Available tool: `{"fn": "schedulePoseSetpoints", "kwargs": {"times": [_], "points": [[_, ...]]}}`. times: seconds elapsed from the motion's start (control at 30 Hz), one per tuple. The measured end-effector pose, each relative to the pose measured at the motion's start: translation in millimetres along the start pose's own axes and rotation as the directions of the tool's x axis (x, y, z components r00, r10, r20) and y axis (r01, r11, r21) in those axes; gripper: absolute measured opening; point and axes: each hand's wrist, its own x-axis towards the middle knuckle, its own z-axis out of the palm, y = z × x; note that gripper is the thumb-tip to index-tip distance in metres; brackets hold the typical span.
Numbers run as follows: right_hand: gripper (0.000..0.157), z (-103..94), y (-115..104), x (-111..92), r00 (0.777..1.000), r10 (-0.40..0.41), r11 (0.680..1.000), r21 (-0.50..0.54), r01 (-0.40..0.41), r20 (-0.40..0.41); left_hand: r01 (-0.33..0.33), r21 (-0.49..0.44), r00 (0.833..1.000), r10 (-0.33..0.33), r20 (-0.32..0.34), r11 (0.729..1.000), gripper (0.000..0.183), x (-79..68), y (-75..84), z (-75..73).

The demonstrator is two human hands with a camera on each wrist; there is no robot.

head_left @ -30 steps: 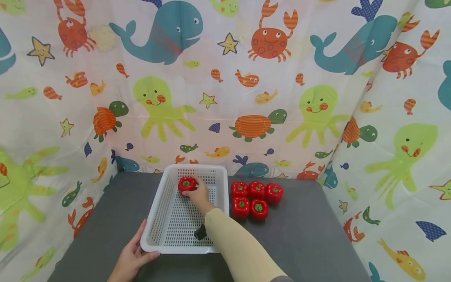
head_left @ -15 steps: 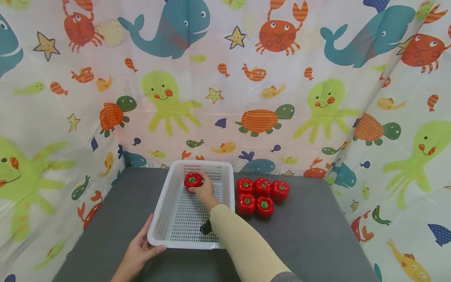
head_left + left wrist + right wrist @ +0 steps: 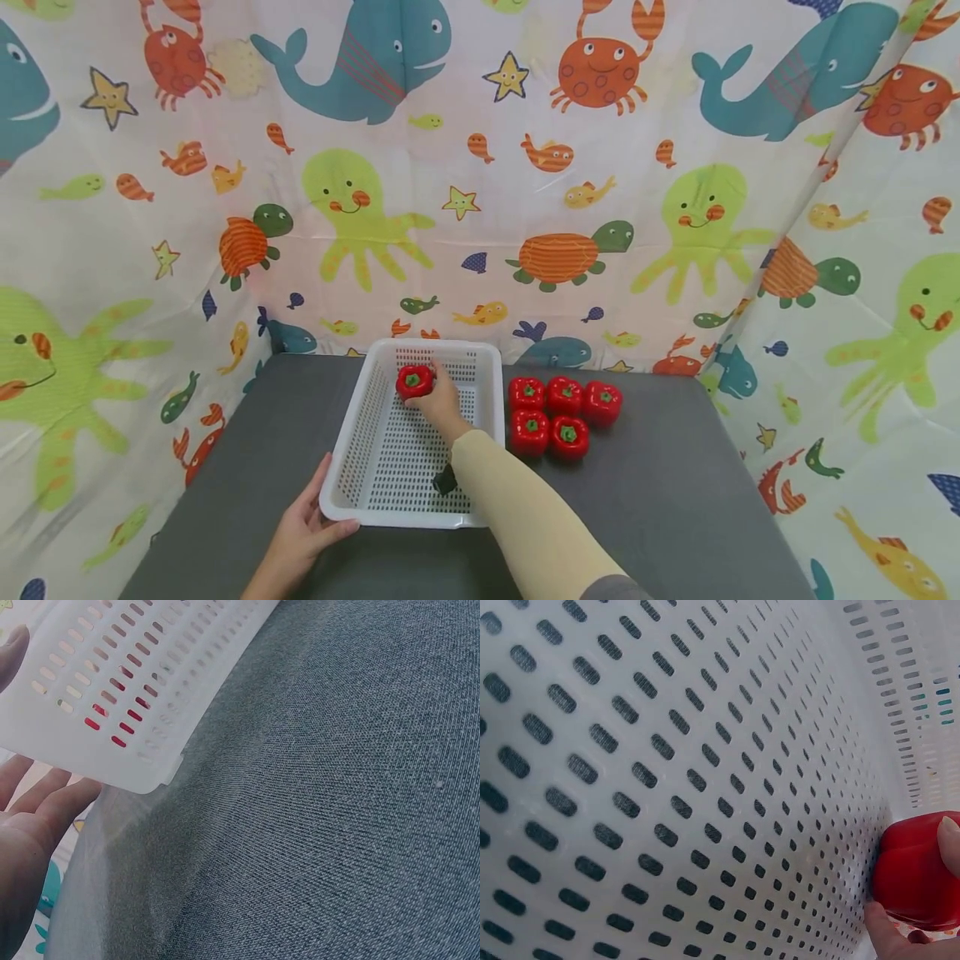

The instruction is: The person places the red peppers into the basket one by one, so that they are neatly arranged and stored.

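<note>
Bell pepper (image 3: 413, 382) is getting pinched by your right hand (image 3: 441, 403) in the basket (image 3: 405, 519) your spread left hand (image 3: 302, 530) is touching.

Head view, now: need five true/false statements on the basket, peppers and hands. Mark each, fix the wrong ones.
1. The right hand holds a red pepper inside the white basket. True.
2. Seven loose peppers sit outside it. False: there are five other peppers, standing on the dark table.
3. Those loose ones are on the basket's left side as seen by the person. False: they are on its right side.
4. The left hand touches the basket's near left corner. True.
5. The right sleeve is black all over. False: the right sleeve is mostly pale cream.
</note>
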Motion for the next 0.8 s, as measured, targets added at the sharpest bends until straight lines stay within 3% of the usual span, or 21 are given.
{"fn": "schedulePoseSetpoints", "kwargs": {"times": [0.4,0.8], "points": [[0.097,-16.1,-19.7,-6.7,0.998,-0.065,0.998,0.001,0.065,-0.003,-0.042,0.022,0.999,0.042,-0.003,0.999,0.111,0.6,1.4,-1.3],[0.094,-30.9,-39.8,-35.7,0.994,-0.111,0.992,0.055,0.11,0.009,-0.008,0.038,1.0,0.008,-0.009,0.999,0.109,-1.1,2.6,1.6]]}}
